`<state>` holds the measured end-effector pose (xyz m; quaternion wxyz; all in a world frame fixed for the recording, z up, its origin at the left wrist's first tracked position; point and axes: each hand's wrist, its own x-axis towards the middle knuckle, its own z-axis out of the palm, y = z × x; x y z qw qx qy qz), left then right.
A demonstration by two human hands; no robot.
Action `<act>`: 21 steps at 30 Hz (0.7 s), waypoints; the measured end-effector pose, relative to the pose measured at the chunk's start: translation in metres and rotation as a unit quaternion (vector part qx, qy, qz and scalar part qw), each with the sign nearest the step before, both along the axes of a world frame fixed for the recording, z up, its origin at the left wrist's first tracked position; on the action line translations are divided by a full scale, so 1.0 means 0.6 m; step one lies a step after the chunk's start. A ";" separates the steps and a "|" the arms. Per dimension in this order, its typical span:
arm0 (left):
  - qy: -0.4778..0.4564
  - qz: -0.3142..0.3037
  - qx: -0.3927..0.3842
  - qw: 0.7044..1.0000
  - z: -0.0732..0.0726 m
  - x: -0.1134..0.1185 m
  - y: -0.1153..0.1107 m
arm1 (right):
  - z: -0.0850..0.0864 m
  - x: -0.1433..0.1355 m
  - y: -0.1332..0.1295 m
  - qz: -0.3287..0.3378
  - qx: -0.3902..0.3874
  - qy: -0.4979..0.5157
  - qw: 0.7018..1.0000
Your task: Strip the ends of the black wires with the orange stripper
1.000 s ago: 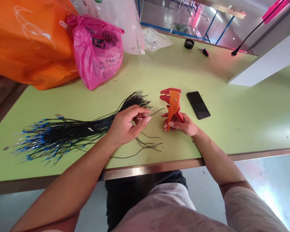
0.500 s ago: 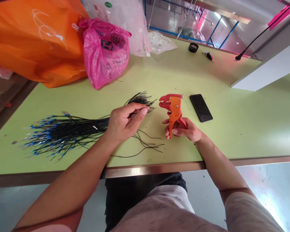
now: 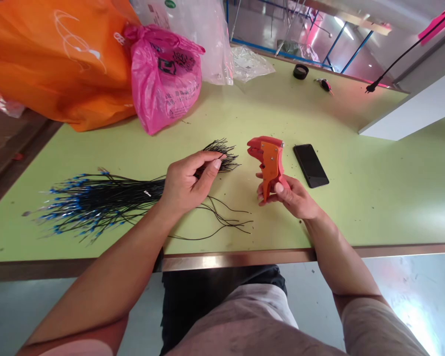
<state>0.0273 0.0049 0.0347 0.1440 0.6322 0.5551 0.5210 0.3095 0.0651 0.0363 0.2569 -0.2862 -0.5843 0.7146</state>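
Thin black wires (image 3: 118, 194) lie bundled on the green table, their blue-tipped ends fanned out at the left. My left hand (image 3: 187, 180) rests over the bundle's other end, thumb and forefinger closed at the tip of a black wire; the hand hides part of the strands. A few loose wires (image 3: 218, 213) stretch out below that hand. In my right hand (image 3: 294, 198) is a red and orange wire stripper (image 3: 270, 160), held upright by its handles. Its jaws point left, apart from the wire ends.
Right of the stripper lies a black phone (image 3: 311, 165). Orange (image 3: 96, 94) and pink (image 3: 166, 81) bags stand at the back left. Farther back are a roll of black tape (image 3: 300, 71), a small key-like item (image 3: 324, 85) and a plug (image 3: 371, 87). A white panel (image 3: 404, 111) rises at right.
The wire stripper has risen slightly and turned in my right hand, whose thumb now lies higher on the handle. My left fingertips have shifted slightly left and up. The camera view has moved a little.
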 end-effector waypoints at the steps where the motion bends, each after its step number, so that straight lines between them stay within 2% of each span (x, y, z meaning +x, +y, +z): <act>1: 0.008 -0.001 0.005 1.000 0.000 0.000 0.001 | 0.001 0.002 0.001 -0.016 -0.004 -0.006 1.000; 4: 0.035 -0.008 0.015 0.999 -0.001 -0.001 0.002 | 0.005 0.009 0.007 -0.055 0.002 -0.026 0.998; 9: 0.058 -0.015 0.026 0.998 0.003 -0.002 0.002 | 0.010 0.013 0.012 -0.074 0.015 -0.022 0.997; 15: 0.033 -0.010 0.001 0.999 0.015 -0.003 -0.001 | -0.001 -0.002 -0.001 0.010 -0.069 0.029 0.997; 21: -0.008 -0.008 -0.006 1.000 0.016 -0.002 0.003 | -0.007 -0.011 -0.013 0.067 -0.094 0.035 0.993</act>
